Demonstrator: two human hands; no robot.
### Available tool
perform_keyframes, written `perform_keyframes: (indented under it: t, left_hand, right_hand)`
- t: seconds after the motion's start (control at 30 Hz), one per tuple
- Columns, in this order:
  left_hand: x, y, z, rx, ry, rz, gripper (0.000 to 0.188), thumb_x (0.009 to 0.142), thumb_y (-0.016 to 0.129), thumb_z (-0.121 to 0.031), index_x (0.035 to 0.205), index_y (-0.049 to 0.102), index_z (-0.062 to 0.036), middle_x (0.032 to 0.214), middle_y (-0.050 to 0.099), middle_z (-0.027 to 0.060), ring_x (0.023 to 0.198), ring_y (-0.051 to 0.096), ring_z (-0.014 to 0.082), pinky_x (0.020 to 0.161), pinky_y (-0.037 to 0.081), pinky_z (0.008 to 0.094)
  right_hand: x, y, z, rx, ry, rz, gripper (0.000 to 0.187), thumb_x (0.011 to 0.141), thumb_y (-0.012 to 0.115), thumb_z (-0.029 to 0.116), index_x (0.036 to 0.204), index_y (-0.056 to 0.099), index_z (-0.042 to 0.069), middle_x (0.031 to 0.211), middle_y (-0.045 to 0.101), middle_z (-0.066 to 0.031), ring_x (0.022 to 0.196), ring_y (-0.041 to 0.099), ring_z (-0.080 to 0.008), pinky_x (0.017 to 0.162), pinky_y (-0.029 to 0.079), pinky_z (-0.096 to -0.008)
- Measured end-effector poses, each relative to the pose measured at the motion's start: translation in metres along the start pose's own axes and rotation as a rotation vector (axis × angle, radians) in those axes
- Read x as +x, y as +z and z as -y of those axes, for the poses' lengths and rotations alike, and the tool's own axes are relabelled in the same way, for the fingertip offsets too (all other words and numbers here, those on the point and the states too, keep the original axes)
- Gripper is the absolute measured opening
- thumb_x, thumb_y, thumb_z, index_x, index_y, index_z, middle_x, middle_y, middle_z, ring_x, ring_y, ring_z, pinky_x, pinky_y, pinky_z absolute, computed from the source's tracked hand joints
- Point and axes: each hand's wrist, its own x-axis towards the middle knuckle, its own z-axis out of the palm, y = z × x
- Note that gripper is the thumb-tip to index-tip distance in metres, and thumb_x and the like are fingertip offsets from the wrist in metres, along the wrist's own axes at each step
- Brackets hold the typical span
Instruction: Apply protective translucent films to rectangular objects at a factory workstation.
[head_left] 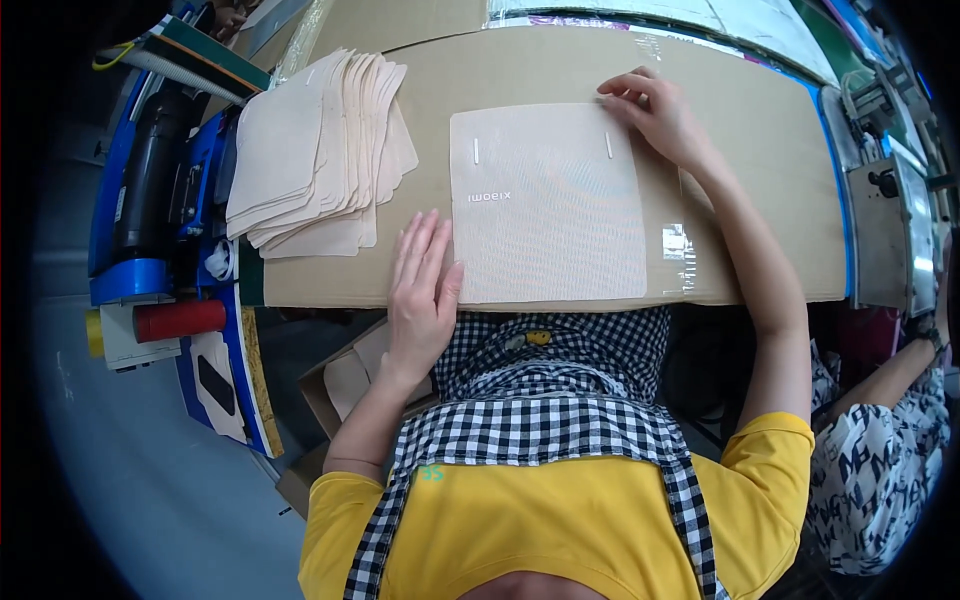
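Beige panel (548, 235) | left grip (421, 288): flat, empty | right grip (662, 120): half-curled, hold unclear

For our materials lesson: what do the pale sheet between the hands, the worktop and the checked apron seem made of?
Pale sheet: probably fabric, matte; fine rippling lines hint at a weave, though a coated material is possible.
Worktop: apparently cardboard, dull brown, with shiny clear tape on it.
Checked apron: likely woven cloth, matte, judging by its soft folds.

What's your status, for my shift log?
Left hand beside beige sheet, right hand at its far right corner. Sheet flat on cardboard. Stacked sheets left, not overlapping.
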Motion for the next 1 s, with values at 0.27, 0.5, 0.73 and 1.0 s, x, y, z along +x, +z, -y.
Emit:
perform_keyframes:
  t: [0.27, 0.5, 0.73, 1.0]
  left_hand:
    - [-0.012, 0.000, -0.004, -0.003, -0.012, 0.081, 0.038, 0.091, 0.054, -0.008, 0.128, 0.054, 0.0005, 0.134, 0.052, 0.0144, 0.129, 0.044, 0.0296, 0.111, 0.030, 0.0426]
    - [0.083, -0.020, 0.006, -0.241, -0.148, -0.093, 0.019, 0.090, 0.055, -0.006, 0.105, 0.064, 0.0015, 0.099, 0.063, 0.0095, 0.082, 0.060, 0.0216, 0.074, 0.048, 0.0316]
    - [0.166, 0.035, 0.065, -0.045, -0.039, -0.092, 0.013, 0.088, 0.057, -0.008, 0.095, 0.064, 0.0005, 0.088, 0.061, 0.0071, 0.070, 0.053, 0.0165, 0.065, 0.045, 0.0292]
    - [0.165, 0.040, 0.061, -0.186, -0.108, -0.059, 0.008, 0.088, 0.055, -0.006, 0.091, 0.060, -0.0001, 0.084, 0.059, 0.0085, 0.071, 0.055, 0.0213, 0.068, 0.045, 0.0322]
  right_hand:
    - [-0.011, 0.000, -0.016, 0.098, -0.003, -0.035, 0.015, 0.089, 0.063, 0.014, 0.097, 0.071, 0.004, 0.092, 0.059, -0.0072, 0.073, 0.057, -0.0159, 0.069, 0.052, -0.0265]
    - [-0.019, -0.002, -0.015, 0.151, 0.060, -0.076, 0.014, 0.089, 0.064, 0.014, 0.097, 0.071, 0.004, 0.091, 0.058, -0.0039, 0.070, 0.053, -0.0127, 0.067, 0.048, -0.0229]
    - [-0.011, -0.003, -0.013, 0.115, 0.017, -0.055, 0.012, 0.089, 0.063, 0.011, 0.096, 0.071, 0.004, 0.092, 0.057, -0.0028, 0.071, 0.052, -0.0119, 0.068, 0.046, -0.0219]
    - [-0.013, -0.010, 0.001, 0.178, 0.095, -0.005, 0.015, 0.091, 0.060, 0.010, 0.101, 0.068, 0.002, 0.093, 0.055, -0.0059, 0.071, 0.051, -0.0132, 0.067, 0.045, -0.0231]
